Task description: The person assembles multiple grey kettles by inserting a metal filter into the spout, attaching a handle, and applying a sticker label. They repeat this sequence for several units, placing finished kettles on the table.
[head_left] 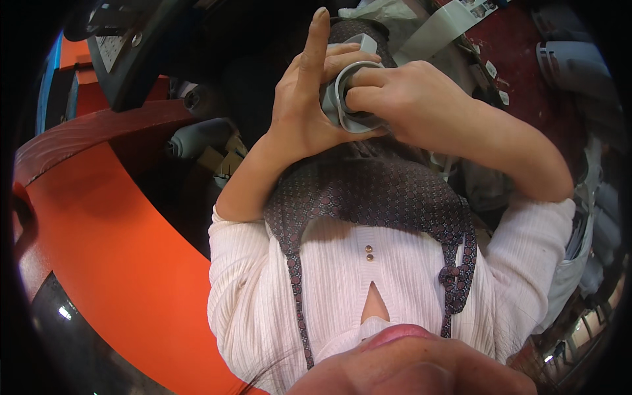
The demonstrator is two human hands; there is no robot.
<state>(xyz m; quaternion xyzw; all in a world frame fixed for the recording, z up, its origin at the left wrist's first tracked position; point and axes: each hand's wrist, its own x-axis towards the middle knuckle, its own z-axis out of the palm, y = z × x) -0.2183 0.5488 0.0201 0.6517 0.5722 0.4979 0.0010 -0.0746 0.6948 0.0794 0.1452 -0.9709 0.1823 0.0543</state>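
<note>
A light grey, hollow rolled piece (362, 124) is held up in front of my apron, its round opening facing up. My left hand (296, 102) wraps round its outer side, with one finger pointing straight up and the others bent over the far edge. From the right, my right hand (411, 99) reaches into the opening, its curled fingers gripping at the rim. Those fingertips are hidden inside the piece, so whether they pinch anything else there does not show.
Grey rolls lie at the left (201, 137) and the far right (573, 62). A pale grey strip (438, 29) crosses a dark red surface (520, 39) at the back right. An orange panel (125, 263) curves along my left side, below a dark machine part (135, 49).
</note>
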